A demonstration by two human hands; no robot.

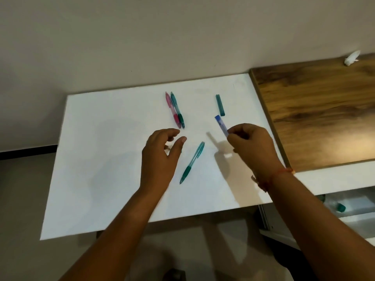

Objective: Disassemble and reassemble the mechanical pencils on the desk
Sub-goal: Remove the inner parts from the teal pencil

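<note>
Fingers (172,132) of the left hand (160,157) are seen loosely curled, with the thumb set apart, and nothing is held by them. The hand is kept over the middle of the white desk (101,159). Just above it in the frame, a pink pencil (172,110) and a teal pencil (177,109) are laid side by side, close along their length. Between the two hands, a green pencil (192,162) is laid slanted on the desk, with its tip toward the lower edge. Further right, in the upper part of the desk, a green tube (220,105) is laid alone. Just below it, a blue tube (220,125) is pinched at its lower end by the thumb and fingertips of the right hand (251,145). A red thread (281,173) is worn on that wrist. At the right of the frame, a wooden top (314,108) is joined to the desk.
</note>
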